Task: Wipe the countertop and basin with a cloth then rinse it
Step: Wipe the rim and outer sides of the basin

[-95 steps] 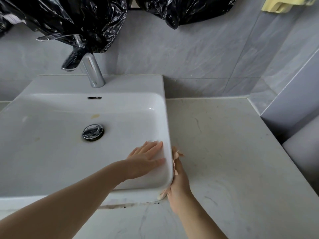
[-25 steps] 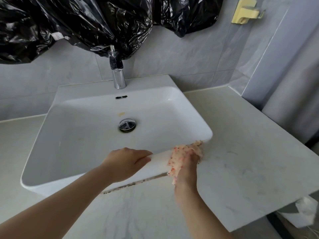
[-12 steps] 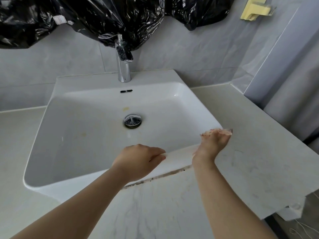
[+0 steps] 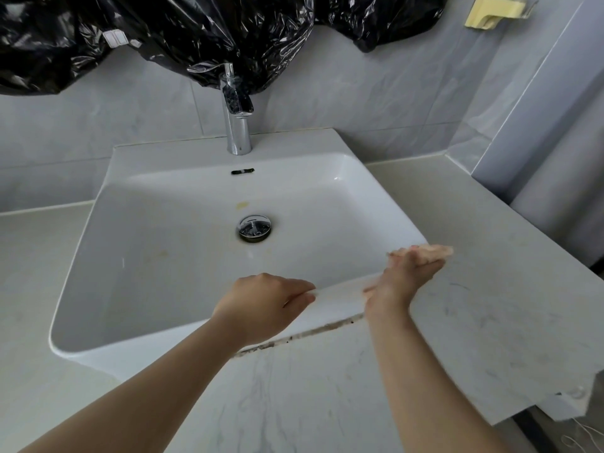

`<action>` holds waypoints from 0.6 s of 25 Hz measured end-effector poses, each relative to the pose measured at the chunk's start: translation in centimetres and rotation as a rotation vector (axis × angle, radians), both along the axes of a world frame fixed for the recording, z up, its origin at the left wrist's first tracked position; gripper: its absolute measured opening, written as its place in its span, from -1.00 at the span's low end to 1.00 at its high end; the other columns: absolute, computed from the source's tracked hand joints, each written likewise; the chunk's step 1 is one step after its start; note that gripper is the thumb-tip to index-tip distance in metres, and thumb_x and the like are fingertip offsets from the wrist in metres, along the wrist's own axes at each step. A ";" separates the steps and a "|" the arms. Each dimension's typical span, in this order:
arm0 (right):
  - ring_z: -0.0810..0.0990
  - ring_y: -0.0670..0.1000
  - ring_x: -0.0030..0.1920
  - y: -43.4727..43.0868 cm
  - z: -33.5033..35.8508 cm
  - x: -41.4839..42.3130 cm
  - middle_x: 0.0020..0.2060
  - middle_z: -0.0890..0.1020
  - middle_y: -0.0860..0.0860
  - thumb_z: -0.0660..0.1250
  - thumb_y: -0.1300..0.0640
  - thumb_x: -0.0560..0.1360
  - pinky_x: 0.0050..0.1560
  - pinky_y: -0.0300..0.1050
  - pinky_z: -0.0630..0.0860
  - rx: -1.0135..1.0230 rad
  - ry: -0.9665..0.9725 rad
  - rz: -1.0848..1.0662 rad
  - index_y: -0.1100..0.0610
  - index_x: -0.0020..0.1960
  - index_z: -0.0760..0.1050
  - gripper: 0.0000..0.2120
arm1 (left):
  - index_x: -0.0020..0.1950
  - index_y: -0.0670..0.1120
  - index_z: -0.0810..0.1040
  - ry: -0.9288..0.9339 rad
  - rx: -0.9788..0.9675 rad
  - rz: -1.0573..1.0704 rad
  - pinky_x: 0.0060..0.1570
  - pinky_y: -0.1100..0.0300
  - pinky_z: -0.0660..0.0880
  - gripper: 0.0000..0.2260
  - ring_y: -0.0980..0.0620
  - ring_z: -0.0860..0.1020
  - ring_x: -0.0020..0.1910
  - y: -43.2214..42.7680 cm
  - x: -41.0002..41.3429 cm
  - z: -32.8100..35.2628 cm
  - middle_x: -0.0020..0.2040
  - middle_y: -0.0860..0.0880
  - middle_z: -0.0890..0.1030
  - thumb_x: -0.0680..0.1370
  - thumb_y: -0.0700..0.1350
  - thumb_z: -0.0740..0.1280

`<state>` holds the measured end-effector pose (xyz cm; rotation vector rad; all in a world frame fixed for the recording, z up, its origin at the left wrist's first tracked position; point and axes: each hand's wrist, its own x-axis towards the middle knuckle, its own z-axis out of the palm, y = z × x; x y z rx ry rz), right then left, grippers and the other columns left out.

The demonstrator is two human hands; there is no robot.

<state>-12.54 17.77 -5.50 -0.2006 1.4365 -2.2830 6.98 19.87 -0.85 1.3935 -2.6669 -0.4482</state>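
A white rectangular basin (image 4: 183,256) sits on a pale marbled countertop (image 4: 490,322). My left hand (image 4: 264,305) grips the basin's front rim, fingers curled over its edge. My right hand (image 4: 405,276) is at the basin's front right corner and presses a pinkish speckled cloth (image 4: 434,251) against it; the hand covers most of the cloth and is blurred. A chrome tap (image 4: 237,122) stands at the back, with a round chrome drain (image 4: 255,227) in the bowl.
Black plastic sheeting (image 4: 163,34) hangs on the grey tiled wall above the tap. A yellow holder (image 4: 493,9) is fixed at the top right. Dark grime (image 4: 294,338) runs along the basin's front base. The countertop's right edge (image 4: 555,407) drops off, with torn paper below.
My right hand has slid the cloth from the basin's right side, along the front rim, to its front right corner. My left hand moved from inside the bowl onto the front rim.
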 end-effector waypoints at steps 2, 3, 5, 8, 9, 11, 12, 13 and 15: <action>0.50 0.12 -0.04 0.6 -1.1 4.3 0.03 0.45 0.15 0.10 -0.03 0.38 0.01 0.02 0.51 0.111 0.054 0.069 0.01 0.04 0.28 -0.74 | 0.19 0.21 0.46 -0.002 -0.018 0.002 0.01 0.16 0.45 -0.60 0.09 0.53 0.02 0.0 0.0 -0.1 0.01 0.15 0.62 0.54 0.23 -0.07; 0.52 0.17 0.07 0.7 -1.5 5.9 0.12 0.45 0.18 0.07 -0.13 0.31 0.12 0.12 0.50 0.203 0.053 0.111 0.02 0.08 0.26 -0.60 | 0.20 0.23 0.45 0.000 -0.022 0.009 0.01 0.16 0.45 -0.65 0.10 0.53 0.02 0.1 0.0 -0.1 0.01 0.16 0.62 0.57 0.21 -0.04; 0.50 0.18 0.18 0.5 -0.7 4.7 0.22 0.43 0.18 0.02 -0.21 0.27 0.21 0.20 0.46 0.360 0.042 0.066 0.07 0.20 0.23 -0.42 | 0.22 0.25 0.44 0.008 -0.026 0.023 0.01 0.19 0.44 -0.70 0.11 0.53 0.01 0.2 0.1 -0.1 0.01 0.17 0.61 0.60 0.18 0.01; 0.51 0.05 -0.04 -1.5 0.3 -2.3 0.15 0.45 0.13 -0.02 -0.18 0.55 0.09 -0.05 0.49 0.206 0.002 0.014 0.08 0.15 0.27 -0.63 | 0.22 0.25 0.44 0.013 -0.050 0.020 -0.02 0.19 0.46 -0.60 0.12 0.54 -0.03 0.3 0.0 -0.3 -0.02 0.17 0.62 0.54 0.24 -0.08; 0.49 0.02 -0.04 -1.7 0.2 -3.3 0.14 0.46 0.12 -0.05 -0.15 0.61 0.10 -0.08 0.48 0.131 -0.021 0.035 0.06 0.14 0.28 -0.68 | 0.22 0.24 0.45 0.019 -0.064 0.016 -0.04 0.19 0.46 -0.55 0.11 0.55 -0.05 0.3 0.0 -0.4 -0.04 0.16 0.62 0.51 0.24 -0.11; 0.48 0.01 -0.10 -0.9 -0.4 -1.7 -0.04 0.48 0.09 0.02 -0.11 0.59 0.09 -0.05 0.47 0.077 0.010 0.006 0.05 0.03 0.30 -0.75 | 0.19 0.22 0.46 0.015 -0.083 0.016 -0.09 0.19 0.47 -0.49 0.10 0.55 -0.09 0.3 -0.1 -0.6 -0.09 0.14 0.62 0.47 0.26 -0.17; 0.47 0.04 -0.10 -0.5 -0.9 0.2 -0.08 0.47 0.10 0.06 -0.12 0.52 0.08 0.01 0.47 0.124 0.056 -0.014 0.06 0.00 0.28 -0.74 | 0.18 0.21 0.46 0.015 -0.100 0.017 -0.10 0.19 0.47 -0.46 0.09 0.55 -0.10 0.3 -0.1 -0.6 -0.09 0.13 0.62 0.45 0.28 -0.20; 0.48 0.10 -0.02 -0.2 -1.9 2.3 -0.01 0.46 0.14 0.08 -0.16 0.45 0.15 0.09 0.45 0.209 0.069 0.009 0.09 0.05 0.27 -0.65 | 0.19 0.22 0.45 0.018 -0.117 0.017 -0.11 0.20 0.46 -0.44 0.09 0.55 -0.08 0.3 -0.1 -0.6 -0.07 0.13 0.62 0.44 0.29 -0.22; 0.40 0.19 0.23 0.4 -1.7 5.4 0.25 0.38 0.20 0.06 -0.21 0.44 0.30 0.18 0.34 0.363 -0.020 0.088 0.17 0.31 0.23 -0.42 | 0.20 0.24 0.44 -0.001 -0.126 0.031 -0.09 0.21 0.45 -0.46 0.08 0.55 -0.04 0.6 -0.1 -0.4 -0.02 0.14 0.62 0.46 0.30 -0.21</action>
